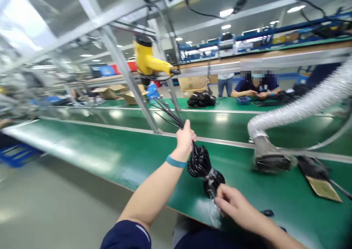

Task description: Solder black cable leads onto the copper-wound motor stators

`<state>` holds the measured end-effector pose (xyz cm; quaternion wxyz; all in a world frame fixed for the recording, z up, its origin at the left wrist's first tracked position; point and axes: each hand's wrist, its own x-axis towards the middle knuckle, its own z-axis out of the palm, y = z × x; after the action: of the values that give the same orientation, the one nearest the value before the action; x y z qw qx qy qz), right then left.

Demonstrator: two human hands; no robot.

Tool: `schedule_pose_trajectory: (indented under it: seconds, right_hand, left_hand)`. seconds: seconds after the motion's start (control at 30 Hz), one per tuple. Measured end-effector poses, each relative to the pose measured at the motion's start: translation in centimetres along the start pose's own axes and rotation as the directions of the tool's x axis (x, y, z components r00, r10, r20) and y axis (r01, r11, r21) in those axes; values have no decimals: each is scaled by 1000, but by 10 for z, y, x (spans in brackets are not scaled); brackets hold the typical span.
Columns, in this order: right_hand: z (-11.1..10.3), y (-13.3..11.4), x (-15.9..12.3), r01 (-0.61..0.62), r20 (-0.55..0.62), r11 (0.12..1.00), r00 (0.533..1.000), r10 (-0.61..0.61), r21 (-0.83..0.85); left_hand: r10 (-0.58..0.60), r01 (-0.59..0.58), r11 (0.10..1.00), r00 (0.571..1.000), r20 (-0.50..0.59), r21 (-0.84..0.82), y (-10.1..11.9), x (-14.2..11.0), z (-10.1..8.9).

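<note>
A bundle of black cables (200,161) hangs over the front of the green bench, gathered at its middle by a clear plastic wrap (211,175). My left hand (186,137), a teal band at its wrist, is closed round the upper part, where loose cable ends (165,109) fan out up and to the left. At the lower end of the bundle, my right hand (229,201) has its fingers pinched together on the clear plastic, which trails down below them. Part of the plastic is blurred.
A silver duct with a dark nozzle (271,159) sits on the green bench (110,150) at right, beside a dark flat tool (320,177). A yellow heat gun (148,60) hangs from the metal frame (121,62). Across the line, a co-worker (257,85) sits near a cable pile (201,99).
</note>
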<state>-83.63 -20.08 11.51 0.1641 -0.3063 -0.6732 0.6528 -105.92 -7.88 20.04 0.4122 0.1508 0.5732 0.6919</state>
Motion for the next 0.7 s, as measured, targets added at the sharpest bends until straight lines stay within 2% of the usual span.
schedule_pose_trajectory:
  seconds: [0.03, 0.07, 0.13, 0.2, 0.27, 0.33, 0.37, 0.43, 0.5, 0.57, 0.63, 0.7]
  right_hand:
    - [-10, -3, -8, -45, 27, 975, 999, 40, 217]
    - [-21, -4, -15, -77, 4, 917, 997, 82, 391]
    - [-42, -7, -25, -52, -136, 818, 978, 158, 573]
    - [-59, -6, -26, 49, -330, 814, 927, 179, 579]
    - [-67, -1, -19, 139, -490, 880, 864, 116, 454]
    - [-65, 9, -4, 163, -574, 963, 819, -9, 217]
    - [-60, 16, 6, 148, -569, 986, 818, -81, 72]
    - [-48, 32, 26, 100, -448, 979, 877, -172, -180]
    - [-33, 49, 42, 76, -253, 949, 955, -157, -306]
    - [-19, 63, 51, 70, -100, 938, 989, -110, -339]
    - [-11, 72, 53, 64, -34, 939, 996, -81, -338]
    - [-12, 74, 49, 48, -39, 944, 997, -64, -327]
  left_hand:
    - [-6, 7, 1000, 1000, 29, -10, 2, 1, -4]
    - [-12, 13, 1000, 998, 54, -13, 5, 1, -9]
    - [-60, 65, 998, 984, 167, -26, 12, -4, -20]
    - [-124, 152, 987, 923, 365, -47, 20, -14, -32]
    - [-161, 243, 968, 801, 577, -68, 27, -29, -42]
    - [-151, 299, 950, 680, 717, -84, 33, -46, -49]
    - [-136, 312, 946, 631, 764, -90, 35, -55, -52]
    - [-107, 328, 940, 533, 839, -88, 39, -71, -54]
    - [-83, 338, 938, 443, 893, -81, 43, -84, -56]
    - [-64, 356, 931, 375, 925, -80, 48, -93, -61]
    - [-49, 378, 921, 349, 936, -92, 53, -98, -69]
    - [-29, 403, 906, 357, 934, -126, 59, -101, -80]
